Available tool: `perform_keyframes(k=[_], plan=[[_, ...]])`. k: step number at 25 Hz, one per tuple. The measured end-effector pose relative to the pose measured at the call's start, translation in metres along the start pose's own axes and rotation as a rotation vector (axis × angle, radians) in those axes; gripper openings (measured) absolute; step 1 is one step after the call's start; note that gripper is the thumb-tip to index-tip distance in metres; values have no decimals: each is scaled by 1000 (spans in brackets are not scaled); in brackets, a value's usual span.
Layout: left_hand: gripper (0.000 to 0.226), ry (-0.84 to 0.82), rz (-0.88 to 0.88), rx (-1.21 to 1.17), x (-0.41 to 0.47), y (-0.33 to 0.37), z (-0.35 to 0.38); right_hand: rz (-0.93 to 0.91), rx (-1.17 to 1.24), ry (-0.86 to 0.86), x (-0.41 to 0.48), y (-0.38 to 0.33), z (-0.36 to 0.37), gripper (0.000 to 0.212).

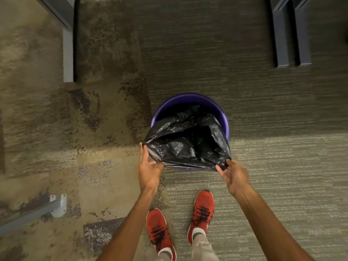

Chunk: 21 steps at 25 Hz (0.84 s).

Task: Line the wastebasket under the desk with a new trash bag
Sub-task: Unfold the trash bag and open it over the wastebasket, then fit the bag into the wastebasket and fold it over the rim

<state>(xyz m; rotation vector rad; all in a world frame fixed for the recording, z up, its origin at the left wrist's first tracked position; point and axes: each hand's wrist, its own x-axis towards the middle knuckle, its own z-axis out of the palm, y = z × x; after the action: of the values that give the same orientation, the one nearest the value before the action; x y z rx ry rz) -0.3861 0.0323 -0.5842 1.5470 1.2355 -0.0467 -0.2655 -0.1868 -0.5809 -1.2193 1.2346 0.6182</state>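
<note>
On the carpeted floor, just ahead of the person's red shoes (201, 213), the purple wastebasket (190, 99) is standing upright out in the open, with grey furniture legs (68, 55) well beyond it.

Starting at the left, the left hand (149, 171) is pinching the black trash bag (185, 140) at its near-left corner; this grip is narrow, thumb and fingers closing on the plastic hem. Between the two hands the bag's mouth is gaping open, its near edge being stretched in a taut line over the basket's near rim, while the far edge is sagging loosely inside, leaving the far rim bare and purple. Further right, the right hand (234, 177) is gripping the near-right corner the same way, fingers curling tight around a bunched fold.

The step in hand looks like spreading the mouth and hooking it over the rim. The bag's body seems to be hanging down into the basket already. The next move probably calls for working each grip outward and away along the rim, pulling the slack far edge up and folding it over, gently, since thin plastic may tear.
</note>
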Motion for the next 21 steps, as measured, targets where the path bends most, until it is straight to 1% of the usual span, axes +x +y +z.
perform_keyframes(k=[2,6,11,15,16,21], plan=[[96,-19,9,16,-3,-16,3,14,-3,14,4,7,-2,26],[95,11,29,16,-2,-31,12,25,7,12,12,17,3,31],[91,78,37,160,9,-33,24,14,-24,34,29,17,12,33],[92,78,54,149,22,-32,28,-59,-110,29,36,13,19,21],[91,78,52,141,26,-30,28,-83,-125,31,36,11,20,21],[74,94,65,211,52,-10,26,-203,-138,37,46,-3,28,21]])
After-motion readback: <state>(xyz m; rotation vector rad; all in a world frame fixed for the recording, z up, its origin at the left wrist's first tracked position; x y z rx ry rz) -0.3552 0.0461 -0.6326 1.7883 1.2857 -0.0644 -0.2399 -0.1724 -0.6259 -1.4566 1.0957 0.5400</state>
